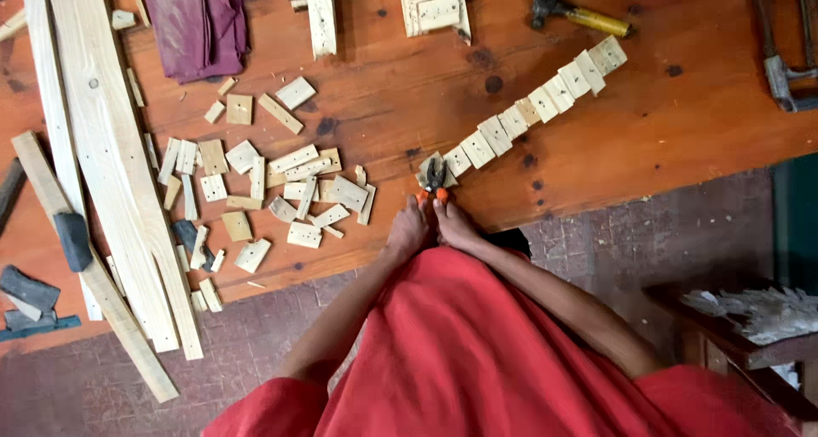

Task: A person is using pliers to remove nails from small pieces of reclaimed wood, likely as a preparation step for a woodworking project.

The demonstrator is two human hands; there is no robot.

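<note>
Your two hands meet at the near edge of the table [682,130], and both are wrapped around the orange handles of the pliers [435,181]. Your left hand [407,230] takes the left handle and your right hand [456,224] the right, fingers curled in and squeezing toward each other, so the force of both arms goes into one bite. The dark head of the pliers points away from you and sits on a small wood block [432,169] lying flat on the table; whether it grips a nail there or the wood itself is too small to tell.

That block is the near end of a row of blocks [532,105] laid edge to edge, running diagonally off to the far right, which looks like a sorted line kept apart from the rest. To the left lies a loose pile of blocks [256,190], scattered at all angles. Farther left, long planks [111,147] lie along the table. At the far side rest a purple cloth [200,24] and a hammer [575,13] with a yellow handle, well apart from your hands.
</note>
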